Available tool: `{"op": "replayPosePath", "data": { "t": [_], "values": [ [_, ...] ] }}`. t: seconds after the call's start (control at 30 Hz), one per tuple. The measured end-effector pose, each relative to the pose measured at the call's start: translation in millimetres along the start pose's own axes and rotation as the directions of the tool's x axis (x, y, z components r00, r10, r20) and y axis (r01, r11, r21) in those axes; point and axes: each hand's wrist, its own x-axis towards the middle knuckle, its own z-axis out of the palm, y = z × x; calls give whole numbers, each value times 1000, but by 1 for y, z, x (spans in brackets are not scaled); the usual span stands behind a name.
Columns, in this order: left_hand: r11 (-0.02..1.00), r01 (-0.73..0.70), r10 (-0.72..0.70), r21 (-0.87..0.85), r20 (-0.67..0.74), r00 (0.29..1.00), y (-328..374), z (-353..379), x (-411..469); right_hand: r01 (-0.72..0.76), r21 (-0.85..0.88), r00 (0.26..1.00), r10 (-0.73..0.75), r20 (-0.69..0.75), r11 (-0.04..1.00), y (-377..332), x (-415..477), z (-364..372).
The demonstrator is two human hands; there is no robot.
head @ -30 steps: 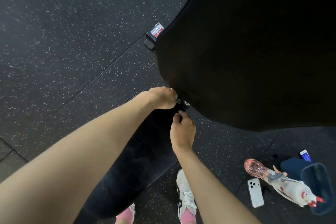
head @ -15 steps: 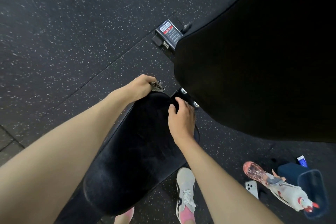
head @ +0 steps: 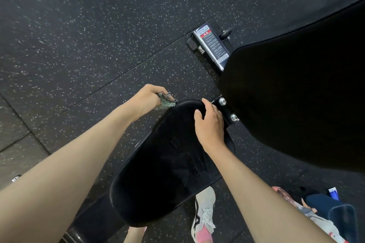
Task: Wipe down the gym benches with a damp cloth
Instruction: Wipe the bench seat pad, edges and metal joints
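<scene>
Speckled rubber gym floor all round. Left hand, fingers clenched on bunched cloth, sits at far left corner of bench seat, likely lining up stroke along pad. Right hand curls over seat's far end beside bolted bracket, probably bracing. Cloth small, grey-green, dark-patterned, crumpled. Seat black, faint sheen; backrest raised at right.

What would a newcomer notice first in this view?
Two bare arms reach in from below. The left hand grips a crumpled cloth at the far corner of the black seat, and the right hand curls over that seat's far end. A big black backrest fills the right side, with a printed label just left of it.
</scene>
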Motion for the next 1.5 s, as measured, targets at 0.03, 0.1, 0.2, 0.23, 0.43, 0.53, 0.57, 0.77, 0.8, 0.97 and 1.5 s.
{"op": "replayPosePath", "data": {
  "t": [0.03, 0.1, 0.2, 0.23, 0.43, 0.53, 0.57, 0.77, 0.8, 0.97, 1.5],
  "values": [
    [999, -42, 42, -5, -19, 999, 5, 2, 0, 1, -10, 1000, -1, -12, 1000, 0, -2, 1],
    [980, -195, 193, -26, -50, 980, 21, 16, 4, -31, -5, 998, 30, -52, 1000, 0, -7, 3],
    [906, -385, 385, 173, 36, 922, 34, 51, 6, -94, -16, 991, 92, -95, 995, 2, -19, 8],
    [851, -431, 430, 301, 73, 900, 30, 59, 3, -106, -29, 990, 103, -95, 994, 3, -23, 10],
    [773, -445, 480, 453, 42, 876, -7, 41, -12, -99, -134, 990, 84, -117, 986, 4, -50, 21],
    [841, -411, 432, 353, 22, 902, -7, 24, -21, -45, -131, 994, 31, -104, 990, 2, -68, 31],
    [865, -376, 387, 331, 35, 921, -6, 16, -23, -15, -141, 996, 2, -88, 990, 1, -73, 34],
    [973, -110, 102, 205, 47, 994, -40, -41, -57, 127, -162, 992, -127, 15, 979, -8, -89, 47],
    [986, -84, 86, 143, -7, 996, -49, -45, -65, 141, -170, 990, -139, 22, 975, -11, -89, 49],
    [991, -85, 89, 107, -35, 995, -71, -17, -67, 197, -314, 980, -186, 65, 929, -21, -93, 63],
    [1000, -12, 6, 22, 262, 965, -135, -54, -111, 128, -386, 979, -54, 195, 914, -53, -81, 68]
  ]
}}
